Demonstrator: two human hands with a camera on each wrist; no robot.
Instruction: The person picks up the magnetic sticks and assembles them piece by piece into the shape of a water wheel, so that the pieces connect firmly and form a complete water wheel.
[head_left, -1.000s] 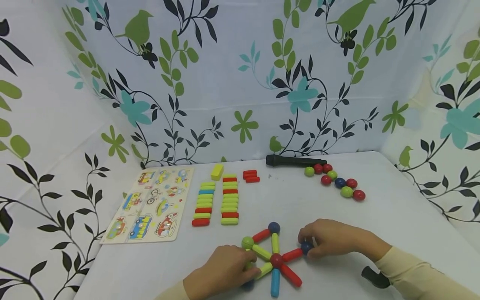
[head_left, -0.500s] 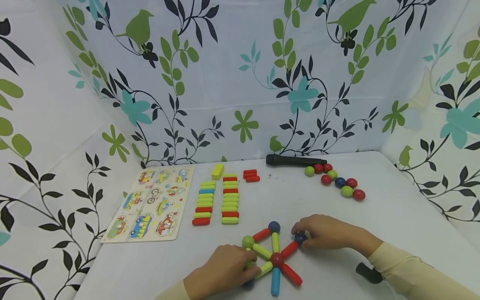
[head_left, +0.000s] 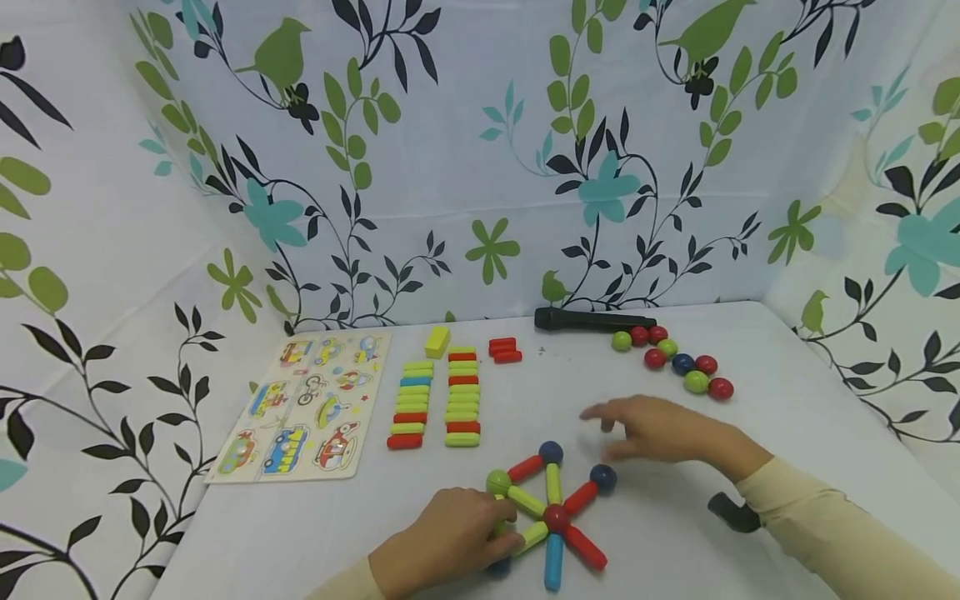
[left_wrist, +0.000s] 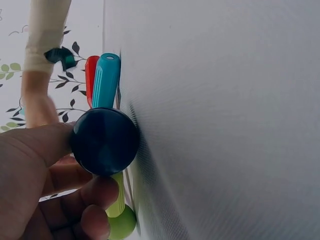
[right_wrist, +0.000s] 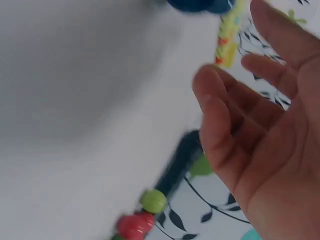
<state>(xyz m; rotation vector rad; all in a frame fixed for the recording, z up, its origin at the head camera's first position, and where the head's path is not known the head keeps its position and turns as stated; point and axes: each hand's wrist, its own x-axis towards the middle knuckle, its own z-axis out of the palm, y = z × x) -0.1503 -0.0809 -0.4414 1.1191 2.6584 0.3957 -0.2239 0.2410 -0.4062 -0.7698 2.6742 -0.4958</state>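
Note:
A stick-and-ball toy model lies on the table, its red centre ball [head_left: 557, 518] joined to several red, yellow-green and blue sticks. My left hand [head_left: 453, 533] holds the model's left side. In the left wrist view, thumb and fingers are around a dark blue ball [left_wrist: 105, 141] and a yellow-green stick [left_wrist: 118, 195]. Part of that side is hidden by the hand. My right hand [head_left: 651, 429] is raised with nothing in it, just beyond the blue ball [head_left: 603, 478] on the right-hand red stick. The right wrist view shows its fingers [right_wrist: 215, 115] loosely bent, apart from everything.
Two columns of sticks [head_left: 462, 400] lie left of centre, near a yellow block [head_left: 437, 342] and a few red sticks [head_left: 505, 350]. Beside them is a vehicle puzzle board [head_left: 300, 408]. Several balls [head_left: 682, 364] and a black microphone-like object [head_left: 592, 321] are at the back right.
My right hand pushed the right blue ball and its red stick leftward and away, then let go and lifted off. The left hand stayed in place.

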